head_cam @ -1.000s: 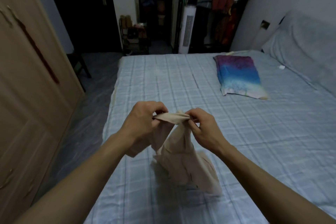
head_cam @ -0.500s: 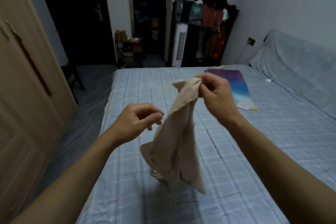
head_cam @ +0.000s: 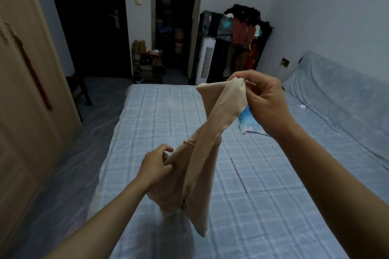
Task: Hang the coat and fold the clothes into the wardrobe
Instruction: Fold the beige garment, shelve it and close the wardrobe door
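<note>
Hanging over the bed (head_cam: 263, 185), one beige garment (head_cam: 202, 166) is pinched by two hands: right hand (head_cam: 267, 101) fingers clamped high, left hand (head_cam: 156, 167) fingers clamped low.

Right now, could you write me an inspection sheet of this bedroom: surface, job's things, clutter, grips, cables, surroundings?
Surface: bed with a checked blue sheet.
Job's things: beige garment, held up, hanging over the bed; wardrobe at left, doors closed.
Clutter: folded blue cloth on the bed; small white scrap at its right side.
Grips: right grip pinches the garment's top end; left grip pinches it lower down.
Cables: nothing seen.
Surroundings: loaded clothes rack, white fan, shoe rack, dark doorway.
</note>
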